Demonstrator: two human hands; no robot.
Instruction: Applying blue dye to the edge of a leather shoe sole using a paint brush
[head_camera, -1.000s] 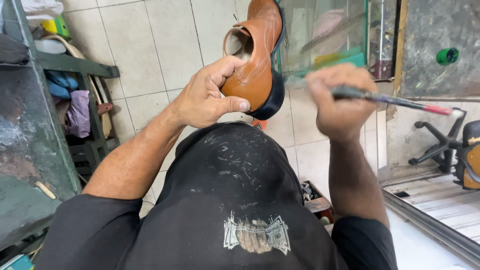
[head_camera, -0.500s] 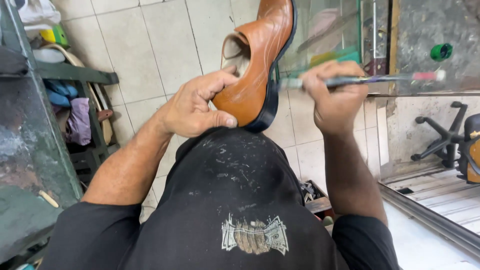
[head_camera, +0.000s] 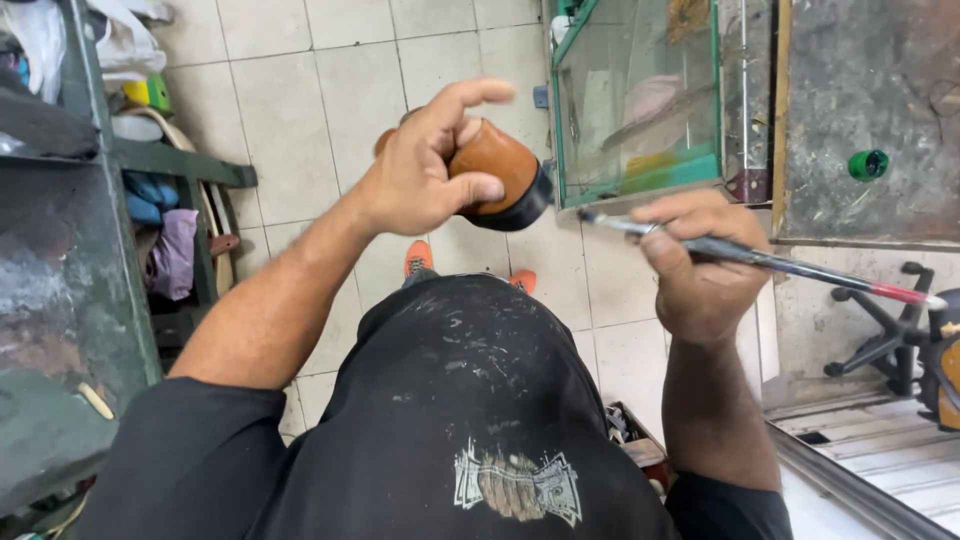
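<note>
My left hand (head_camera: 425, 175) grips a tan leather shoe (head_camera: 497, 170) with a black sole edge, held up in front of my chest with its heel end turned toward me. My right hand (head_camera: 700, 265) holds a thin paintbrush (head_camera: 760, 260) with a dark handle and a red end; its bristle tip points left, just short of the shoe's black sole. The two hands are a little apart. My black apron (head_camera: 470, 400), streaked with light smears, fills the lower middle of the view.
A green-framed glass cabinet (head_camera: 640, 100) stands ahead on the right. A dark green shelf unit (head_camera: 70, 250) with bags and cloths is on the left. An office chair base (head_camera: 890, 340) sits at the right. Tiled floor (head_camera: 290, 100) lies below; orange shoe toes (head_camera: 418, 257) show.
My left hand has turned the shoe from upright with its opening showing to heel-on, and lowered it. My right hand with the brush has drawn back to the right, off the sole.
</note>
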